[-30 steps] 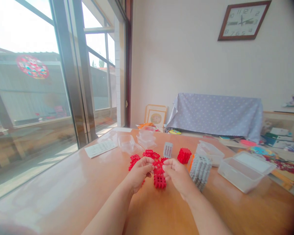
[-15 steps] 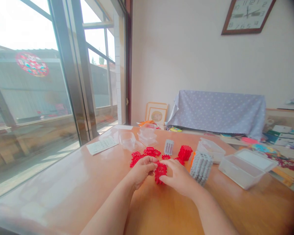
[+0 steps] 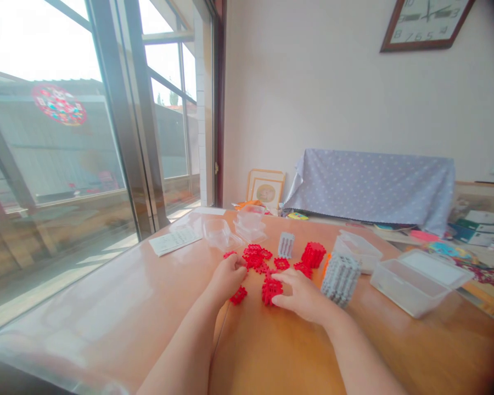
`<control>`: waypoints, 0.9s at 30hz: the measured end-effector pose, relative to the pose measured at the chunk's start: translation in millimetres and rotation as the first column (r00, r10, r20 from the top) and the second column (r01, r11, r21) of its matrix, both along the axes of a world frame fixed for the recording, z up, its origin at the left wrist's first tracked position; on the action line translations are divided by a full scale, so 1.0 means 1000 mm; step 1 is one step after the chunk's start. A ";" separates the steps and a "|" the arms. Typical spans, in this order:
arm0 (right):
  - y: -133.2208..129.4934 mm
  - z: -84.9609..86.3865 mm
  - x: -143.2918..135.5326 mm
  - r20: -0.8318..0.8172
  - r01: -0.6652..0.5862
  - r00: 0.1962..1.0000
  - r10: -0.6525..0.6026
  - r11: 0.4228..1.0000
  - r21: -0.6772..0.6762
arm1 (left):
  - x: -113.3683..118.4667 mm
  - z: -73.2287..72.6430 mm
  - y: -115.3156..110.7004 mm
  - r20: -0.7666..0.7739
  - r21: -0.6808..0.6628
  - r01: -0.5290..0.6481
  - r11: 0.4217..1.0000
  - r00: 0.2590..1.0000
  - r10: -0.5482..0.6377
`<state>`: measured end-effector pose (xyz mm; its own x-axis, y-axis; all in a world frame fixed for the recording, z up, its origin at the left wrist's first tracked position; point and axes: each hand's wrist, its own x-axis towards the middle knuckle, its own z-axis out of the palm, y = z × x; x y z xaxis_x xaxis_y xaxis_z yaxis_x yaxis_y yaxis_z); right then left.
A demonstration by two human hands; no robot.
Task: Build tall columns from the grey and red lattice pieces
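My right hand [image 3: 303, 294] clamps its fingers on the near red stack [image 3: 268, 292], seemingly part-built, while my left hand [image 3: 225, 281] bunches its fingers, on what I can't tell, with loose red pieces [image 3: 255, 257] beyond, apparently unstacked, before the small grey stack [image 3: 286, 245].

On the table [image 3: 107, 307], a sheet [image 3: 175, 240] was laid left of clustered pieces [image 3: 255, 257]; containers [image 3: 409, 285] were placed to their right.

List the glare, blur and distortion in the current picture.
Head view: sky washed out behind the window; head view: pale glare across the table at left; head view: clock skewed, red pieces soft-edged, right-hand corners dark.
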<state>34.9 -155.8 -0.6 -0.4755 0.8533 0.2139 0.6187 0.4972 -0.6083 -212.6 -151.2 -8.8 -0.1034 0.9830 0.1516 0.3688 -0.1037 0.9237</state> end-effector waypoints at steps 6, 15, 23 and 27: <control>0.005 -0.006 0.000 0.041 -0.018 0.999 0.020 0.999 -0.043 | -0.015 0.005 -0.006 -0.245 -0.024 -0.057 0.998 0.968 0.049; 0.008 -0.009 0.001 0.069 -0.030 0.997 0.036 0.996 -0.083 | -0.021 0.016 -0.020 -0.493 -0.140 -0.011 0.990 0.868 -0.060; 0.004 -0.006 0.003 0.000 0.013 1.000 -0.013 0.993 -0.114 | -0.013 0.022 -0.031 -0.628 -0.192 -0.007 0.981 0.770 -0.117; 0.003 -0.003 0.004 -0.046 0.035 0.998 -0.039 0.995 -0.090 | -0.013 0.017 -0.032 -0.564 -0.124 0.013 0.992 0.822 -0.081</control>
<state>38.7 -152.4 -3.6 -0.4342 0.8869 0.1577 0.6047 0.4167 -0.6788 -225.8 -182.9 8.7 0.0142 0.9981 0.0604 0.8281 -0.0456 0.5587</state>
